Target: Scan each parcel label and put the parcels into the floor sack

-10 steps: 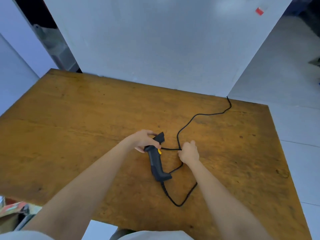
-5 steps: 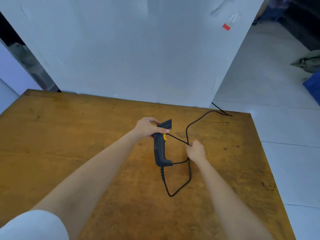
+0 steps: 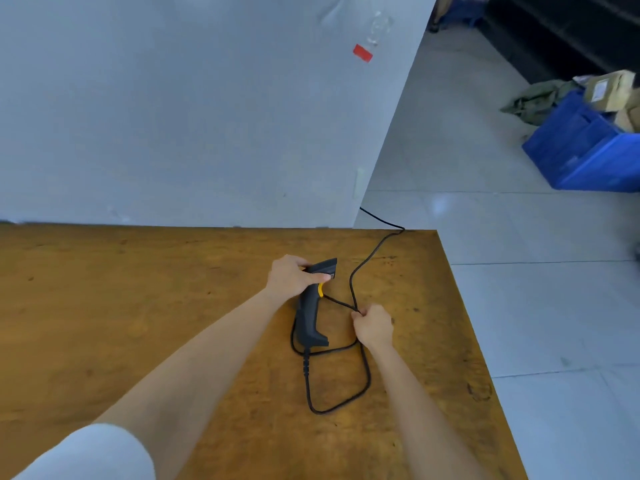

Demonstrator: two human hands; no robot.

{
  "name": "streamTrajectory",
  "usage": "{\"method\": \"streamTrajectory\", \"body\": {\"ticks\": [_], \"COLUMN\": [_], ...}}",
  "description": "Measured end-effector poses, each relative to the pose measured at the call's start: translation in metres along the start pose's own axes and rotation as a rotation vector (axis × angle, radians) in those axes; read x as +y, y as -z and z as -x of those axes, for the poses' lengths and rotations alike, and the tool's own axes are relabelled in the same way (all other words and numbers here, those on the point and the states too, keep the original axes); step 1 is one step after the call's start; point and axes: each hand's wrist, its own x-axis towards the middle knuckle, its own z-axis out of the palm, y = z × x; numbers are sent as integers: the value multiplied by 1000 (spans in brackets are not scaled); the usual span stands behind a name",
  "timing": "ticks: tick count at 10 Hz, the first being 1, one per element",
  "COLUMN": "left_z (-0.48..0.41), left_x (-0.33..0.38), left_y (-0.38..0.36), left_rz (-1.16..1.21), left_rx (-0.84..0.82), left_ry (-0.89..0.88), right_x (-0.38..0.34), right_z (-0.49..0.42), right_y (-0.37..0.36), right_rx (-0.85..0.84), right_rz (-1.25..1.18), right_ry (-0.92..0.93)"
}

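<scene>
A black handheld scanner (image 3: 309, 317) with a yellow trigger lies on the wooden table (image 3: 138, 306). My left hand (image 3: 292, 277) grips the scanner's head. My right hand (image 3: 374, 325) pinches the scanner's black cable (image 3: 360, 386), which loops on the table and runs off the far right corner. Brown parcels (image 3: 609, 90) sit in a blue crate (image 3: 585, 147) on the floor at the far right. No sack is in view.
A white wall panel (image 3: 207, 109) with a red sticker rises behind the table. Grey tiled floor (image 3: 519, 306) lies to the right of the table's edge. A green cloth bundle (image 3: 533, 100) lies beside the crate.
My view has swung right, bringing the blue crate and parcels into sight. Both hands have kept their hold on scanner and cable, and the cable loop has shifted a little.
</scene>
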Motion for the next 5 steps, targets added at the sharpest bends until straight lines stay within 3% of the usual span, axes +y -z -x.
{"method": "streamTrajectory", "body": {"ticks": [3,5], "left_z": [0,19], "left_x": [-10,-6], "left_y": [-19,-7], "left_rz": [-30,14], "left_rx": [61,-34], "left_ry": [66,100], "right_x": [-6,-14], "right_z": [1,22], "right_y": [-9,-4], "right_rx": [95,97], "right_rz": [27,30], "right_ry": [-3,18]}}
